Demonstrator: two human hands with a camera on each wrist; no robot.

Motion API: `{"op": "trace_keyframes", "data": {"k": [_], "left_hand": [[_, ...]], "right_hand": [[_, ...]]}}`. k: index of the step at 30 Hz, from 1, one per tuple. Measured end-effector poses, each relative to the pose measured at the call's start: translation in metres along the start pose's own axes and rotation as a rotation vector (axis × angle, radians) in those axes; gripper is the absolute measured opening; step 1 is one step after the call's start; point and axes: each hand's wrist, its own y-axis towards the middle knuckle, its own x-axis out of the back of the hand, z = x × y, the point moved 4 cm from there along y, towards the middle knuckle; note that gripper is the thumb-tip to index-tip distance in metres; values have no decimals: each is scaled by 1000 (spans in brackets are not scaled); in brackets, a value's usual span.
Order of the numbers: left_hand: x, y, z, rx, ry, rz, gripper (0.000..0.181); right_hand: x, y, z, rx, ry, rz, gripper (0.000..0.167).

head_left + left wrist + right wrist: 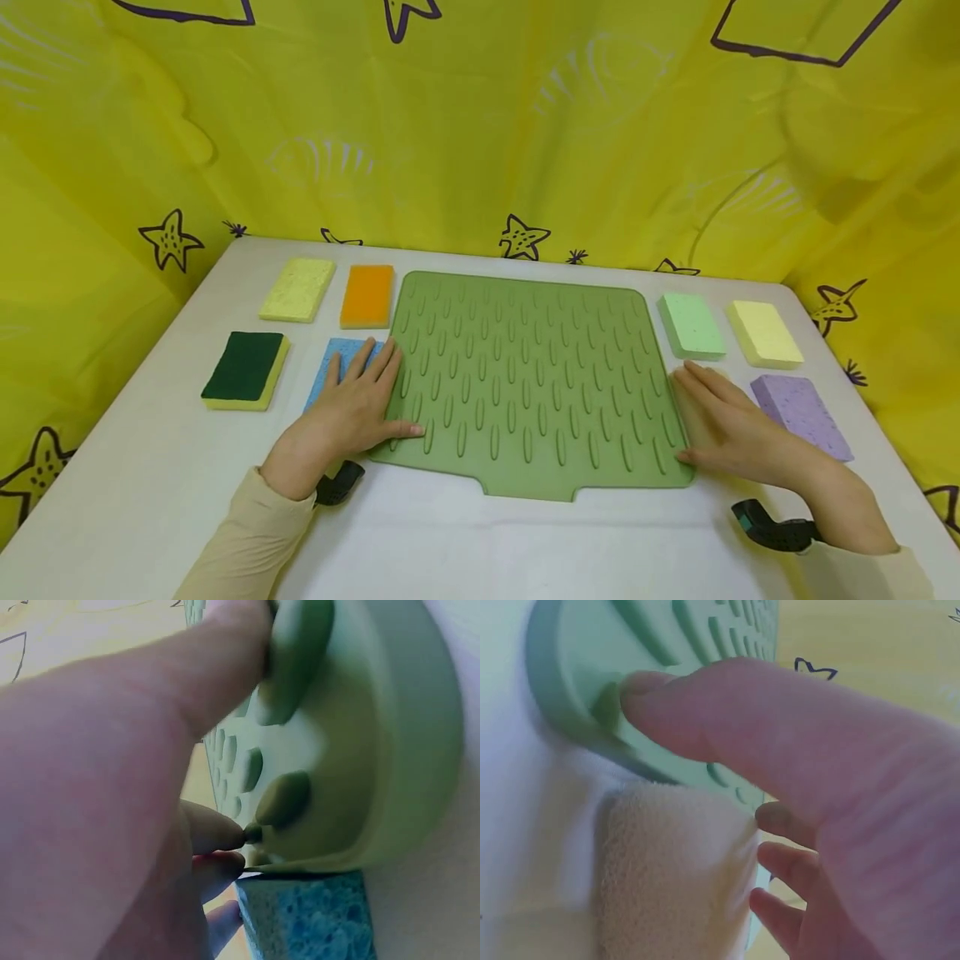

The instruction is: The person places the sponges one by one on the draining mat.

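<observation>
A green ridged mat point(525, 383) lies flat on the table. The left hand point(348, 412) rests at its left edge with fingers spread, the thumb on the mat point(420, 750) and the other fingers over a blue sponge point(324, 373) and the mat's rim. In the left wrist view the blue sponge point(322, 915) sits right beside the mat. At the right edge, the right hand point(750, 433) has extended fingers, its thumb touching the mat's corner point(577, 682). A pale, fuzzy-surfaced block point(675, 870) lies under that hand beside the mat, largely hidden in the head view.
Left of the mat lie a pale yellow sponge point(297, 289), an orange sponge point(367, 296) and a dark green-topped sponge point(243, 367). To the right are a mint sponge point(692, 325), a cream sponge point(763, 332) and a purple sponge point(802, 412). A yellow curtain point(450, 125) hangs behind.
</observation>
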Motion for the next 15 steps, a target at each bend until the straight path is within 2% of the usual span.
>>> {"op": "trace_keyframes", "data": {"k": [4, 8, 11, 15], "left_hand": [[2, 0, 3, -3, -37, 34, 115], [4, -2, 7, 4, -70, 98, 126], [6, -3, 8, -9, -51, 127, 134], [8, -4, 6, -20, -13, 137, 140]], "right_hand": [[-1, -1, -2, 10, 21, 9, 106], [1, -1, -6, -43, 49, 56, 109], [4, -4, -9, -72, 61, 77, 110], [8, -6, -13, -46, 47, 82, 107]]}}
